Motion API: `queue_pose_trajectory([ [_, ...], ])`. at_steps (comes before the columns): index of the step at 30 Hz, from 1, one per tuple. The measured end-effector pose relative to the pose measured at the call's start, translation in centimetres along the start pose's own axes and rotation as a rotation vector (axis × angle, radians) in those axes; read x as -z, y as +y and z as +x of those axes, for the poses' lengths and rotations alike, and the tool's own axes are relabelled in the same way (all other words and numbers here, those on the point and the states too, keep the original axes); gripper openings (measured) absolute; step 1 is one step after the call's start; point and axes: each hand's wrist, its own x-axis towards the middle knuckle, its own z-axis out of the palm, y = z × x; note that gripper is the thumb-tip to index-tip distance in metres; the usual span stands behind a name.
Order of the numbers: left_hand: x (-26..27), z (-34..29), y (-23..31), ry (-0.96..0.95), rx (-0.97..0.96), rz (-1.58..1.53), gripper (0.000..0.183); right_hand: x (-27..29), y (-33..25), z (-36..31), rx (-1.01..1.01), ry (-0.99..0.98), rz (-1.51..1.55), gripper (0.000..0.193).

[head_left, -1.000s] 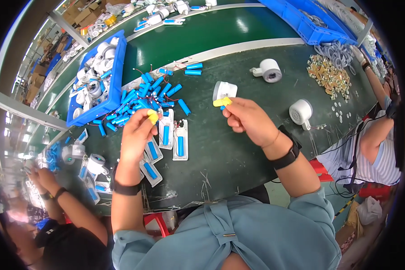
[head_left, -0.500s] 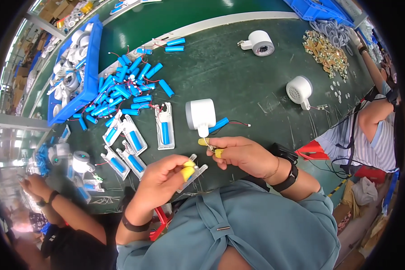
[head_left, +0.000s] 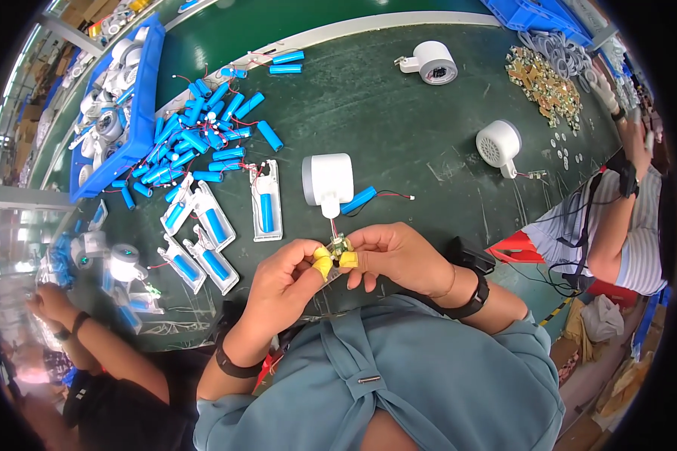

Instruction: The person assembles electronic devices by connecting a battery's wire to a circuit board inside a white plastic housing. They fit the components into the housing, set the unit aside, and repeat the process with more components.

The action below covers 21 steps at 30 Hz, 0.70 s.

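Closest in, the left hand [head_left: 282,282] and the right hand [head_left: 399,255] meet over the near edge of the counter [head_left: 429,143]. Between them they pinch a small circuit board [head_left: 337,252], fingertips capped in yellow finger cots [head_left: 323,264]; both hands are closed on it, thumbs and forefingers tight together. Thin wires run from the board up to a white housing [head_left: 328,180] that stands just beyond the hands, with one loose blue cell [head_left: 359,200] lying against its right side.

As a judgement, this unit is mid-assembly: the board is wired to the housing but not seated, and the cell beside it is not yet fitted.

Left of the hands and a little farther off lie several white trays [head_left: 203,240], each holding a single blue cell; one more tray [head_left: 265,201] lies straight ahead-left beside the housing. These look like prepared pieces, though I cannot tell whether they are finished.

Farther left, a heap of blue cells [head_left: 199,139] with red leads spreads over the counter, well apart from the hands, so plenty of stock seems left. Beyond it a blue bin [head_left: 144,113] holds white round parts, packed close.

Far right of the hands sits another white housing [head_left: 498,144], then a tape roll [head_left: 435,62], a pile of small boards [head_left: 545,83], and a second blue bin [head_left: 530,13] at the far edge; its contents are out of view.

Other people's arms work at both sides.
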Motion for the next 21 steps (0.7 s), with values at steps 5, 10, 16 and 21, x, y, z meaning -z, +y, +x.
queue_pose_trajectory([
  [5, -0.1, 0.1, -0.3, 0.034, 0.003, 0.027, 0.020, -0.3, 0.4, 0.1, 0.032, 0.013, -0.054, 0.017],
  [10, -0.7, 0.4, -0.1, 0.192, -0.338, 0.339, 0.025, -0.5, -0.2, -0.1, 0.001, 0.008, -0.102, 0.016],
  [16, -1.1, 1.0, -0.6, 0.298, -0.784, 0.685, 0.032, -0.3, -0.2, -0.1, -0.023, -0.013, -0.061, 0.016],
  [21, -1.0, 0.6, -0.2, 0.303, -0.925, 0.976, 0.033, 0.0, -0.7, -0.4, -0.088, -0.052, 0.007, 0.018],
])
